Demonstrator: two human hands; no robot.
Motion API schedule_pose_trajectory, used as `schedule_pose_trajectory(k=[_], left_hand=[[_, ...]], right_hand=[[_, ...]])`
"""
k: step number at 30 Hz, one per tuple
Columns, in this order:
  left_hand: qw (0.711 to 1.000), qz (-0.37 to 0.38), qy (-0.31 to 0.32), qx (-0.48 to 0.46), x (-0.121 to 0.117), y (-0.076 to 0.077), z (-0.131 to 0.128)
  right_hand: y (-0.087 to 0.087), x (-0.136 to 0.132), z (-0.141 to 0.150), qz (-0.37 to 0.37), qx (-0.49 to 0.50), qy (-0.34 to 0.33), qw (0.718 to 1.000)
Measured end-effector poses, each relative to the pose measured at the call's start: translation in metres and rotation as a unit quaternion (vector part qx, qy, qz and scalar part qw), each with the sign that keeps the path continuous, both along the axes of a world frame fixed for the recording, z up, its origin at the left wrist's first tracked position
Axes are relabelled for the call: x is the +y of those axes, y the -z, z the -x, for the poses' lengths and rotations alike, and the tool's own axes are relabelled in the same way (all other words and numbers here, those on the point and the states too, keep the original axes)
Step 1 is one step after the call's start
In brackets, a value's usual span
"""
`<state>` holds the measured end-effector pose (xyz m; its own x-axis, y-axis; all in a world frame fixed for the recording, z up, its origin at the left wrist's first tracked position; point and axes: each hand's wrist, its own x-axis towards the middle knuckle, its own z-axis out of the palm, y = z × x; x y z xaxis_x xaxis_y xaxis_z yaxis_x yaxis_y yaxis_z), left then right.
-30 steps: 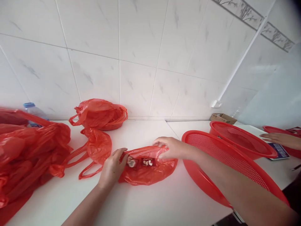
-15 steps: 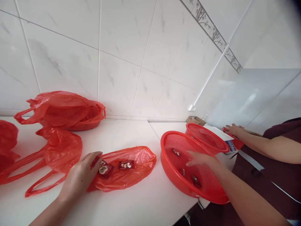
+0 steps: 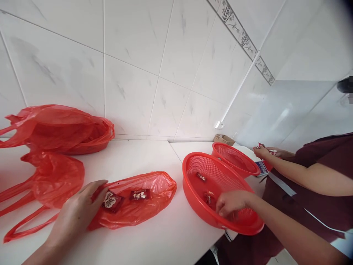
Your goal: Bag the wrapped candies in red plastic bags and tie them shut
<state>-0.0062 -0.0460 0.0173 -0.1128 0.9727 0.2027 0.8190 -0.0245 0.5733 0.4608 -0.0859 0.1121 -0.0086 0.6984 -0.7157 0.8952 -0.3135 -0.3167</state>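
Note:
My left hand (image 3: 78, 209) grips the near left edge of a red plastic bag (image 3: 162, 184), thumb against fingers. The bag lies on its side with its mouth spread. Inside it are two dark red printed packets: one packet (image 3: 111, 201) close to my thumb, the other packet (image 3: 139, 194) farther right. My right hand (image 3: 233, 204) reaches down into a red mesh basket (image 3: 193, 200), fingers curled together near its bottom. What they close on is hidden. Two packets show left of that hand, one packet (image 3: 201, 176) toward the back and another (image 3: 209, 199) by the fingertips.
More red bags (image 3: 57, 176) lie at left, and a bag-covered basket (image 3: 68, 132) stands against the tiled wall. Behind my basket is a second red basket (image 3: 234, 158), with a small cardboard box (image 3: 224, 140) beyond. At right, a co-worker's hands (image 3: 266, 151) hold small packets.
My right hand has lowered into the basket and its fingers have closed, covering a packet that was visible. My left hand keeps hold of the bag. The view has shifted slightly right.

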Motion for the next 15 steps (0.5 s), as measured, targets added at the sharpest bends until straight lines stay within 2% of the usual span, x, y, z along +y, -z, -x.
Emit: schedule_pose_trajectory(k=[3, 4, 6, 8, 10, 12, 15], left_hand=[[1.0, 0.001, 0.001, -0.005, 0.002, 0.003, 0.001], [1.0, 0.001, 0.001, -0.006, 0.002, 0.003, 0.001], [1.0, 0.002, -0.001, -0.005, 0.001, 0.003, 0.001], [1.0, 0.005, -0.003, -0.003, 0.001, 0.003, 0.002], [1.0, 0.006, -0.006, -0.001, 0.002, 0.004, 0.002], [1.0, 0.002, -0.006, 0.001, 0.003, 0.006, 0.004], [1.0, -0.004, -0.001, 0.005, 0.005, 0.011, 0.006]], right_hand=[[0.012, -0.005, 0.008, 0.045, 0.086, -0.03, 0.995], [0.014, -0.004, 0.008, 0.036, 0.109, -0.03, 0.993], [0.016, 0.002, 0.004, -0.031, 0.127, -0.022, 0.991], [0.013, 0.009, -0.006, -0.123, 0.077, -0.015, 0.989], [0.009, 0.013, -0.018, -0.185, -0.004, -0.014, 0.983], [0.008, 0.013, -0.028, -0.185, -0.07, -0.011, 0.98], [0.017, 0.007, -0.033, -0.164, -0.128, -0.001, 0.978]])
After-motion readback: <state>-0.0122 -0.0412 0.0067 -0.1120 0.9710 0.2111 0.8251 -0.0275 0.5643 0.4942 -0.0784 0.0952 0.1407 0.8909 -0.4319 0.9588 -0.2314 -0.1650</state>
